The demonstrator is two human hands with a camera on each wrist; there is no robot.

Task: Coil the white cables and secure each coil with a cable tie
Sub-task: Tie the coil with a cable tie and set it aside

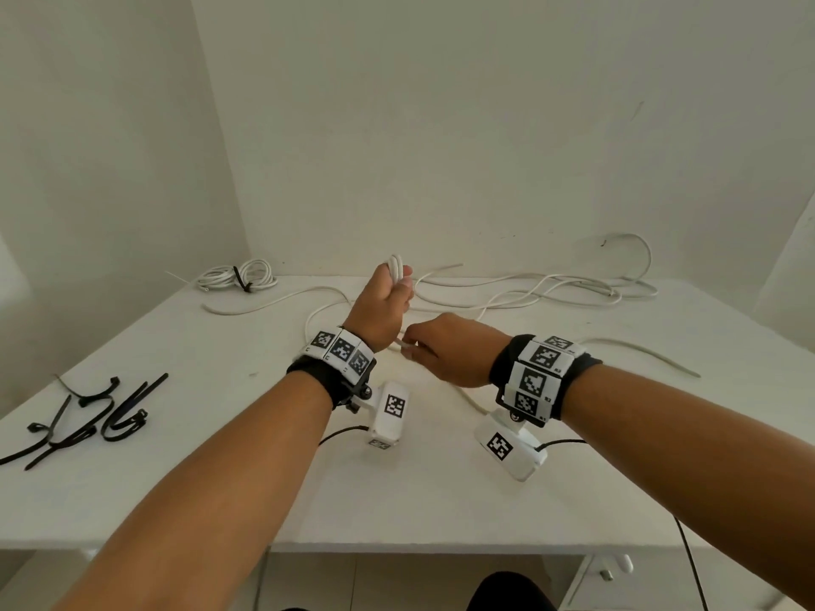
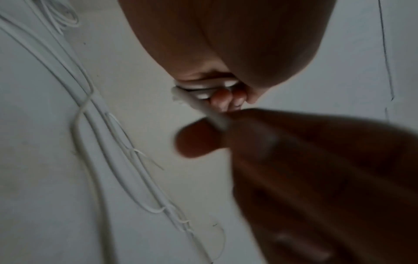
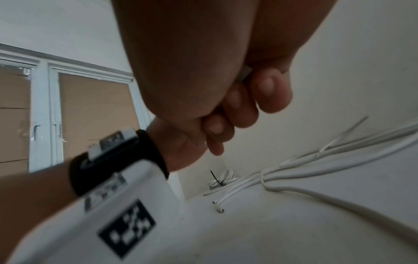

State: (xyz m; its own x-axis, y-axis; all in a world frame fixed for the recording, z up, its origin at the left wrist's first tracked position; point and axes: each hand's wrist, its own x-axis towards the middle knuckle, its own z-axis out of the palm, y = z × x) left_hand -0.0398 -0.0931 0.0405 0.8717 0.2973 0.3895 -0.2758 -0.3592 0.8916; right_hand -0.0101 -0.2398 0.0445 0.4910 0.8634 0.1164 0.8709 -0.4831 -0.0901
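My left hand [image 1: 388, 297] is raised over the middle of the table and grips a small bundle of white cable loops [image 1: 395, 267] that stick up out of the fist. Just below and to its right, my right hand [image 1: 434, 348] pinches the same white cable [image 1: 399, 343] between thumb and fingers. In the left wrist view the cable [image 2: 199, 100] runs from my left fingers into the blurred right hand [image 2: 294, 160]. The right wrist view shows my right fingers [image 3: 239, 114] curled round a bit of white cable [image 3: 245, 73]. Loose white cable [image 1: 529, 293] trails across the back of the table.
A finished white coil [image 1: 236, 275] bound with a black tie lies at the back left. Several black cable ties [image 1: 97, 412] lie on the white table [image 1: 220, 500] near its left edge. More cable [image 1: 644, 355] runs off to the right. Walls close the table in behind.
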